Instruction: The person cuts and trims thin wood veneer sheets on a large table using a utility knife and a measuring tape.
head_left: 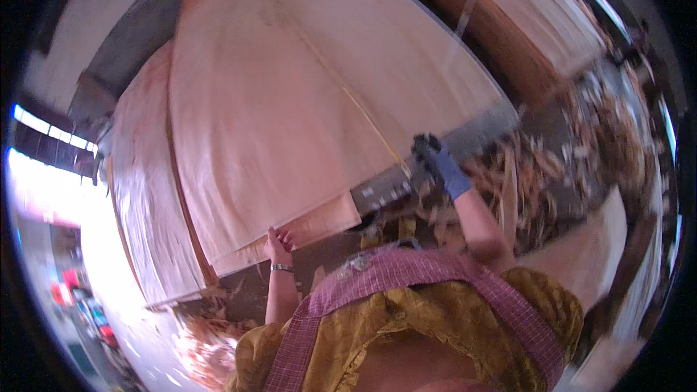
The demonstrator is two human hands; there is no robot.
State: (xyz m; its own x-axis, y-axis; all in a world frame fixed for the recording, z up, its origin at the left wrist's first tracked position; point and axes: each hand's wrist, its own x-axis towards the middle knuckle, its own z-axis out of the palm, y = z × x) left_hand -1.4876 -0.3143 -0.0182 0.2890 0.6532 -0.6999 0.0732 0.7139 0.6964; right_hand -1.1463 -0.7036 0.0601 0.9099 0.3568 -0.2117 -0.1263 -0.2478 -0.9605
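Note:
A large pale wood veneer sheet (261, 101) lies spread before me, with a thin yellow line (356, 101) running down it toward its near edge. My left hand (279, 244), bare with a band at the wrist, is closed on the sheet's near edge, where a smaller veneer piece (327, 219) sticks out from underneath. My right hand (438, 162), in a blue and black glove, is by the near right edge, close to the end of the yellow line. Its fingers are curled, and whatever they may hold is hidden.
Another veneer stack (149, 181) lies to the left. Beyond the sheet at the far right is a further stack (530, 7) with a brown side. Torn veneer scraps (501, 189) pile up on the right, and more shavings (207, 345) lie at the lower left.

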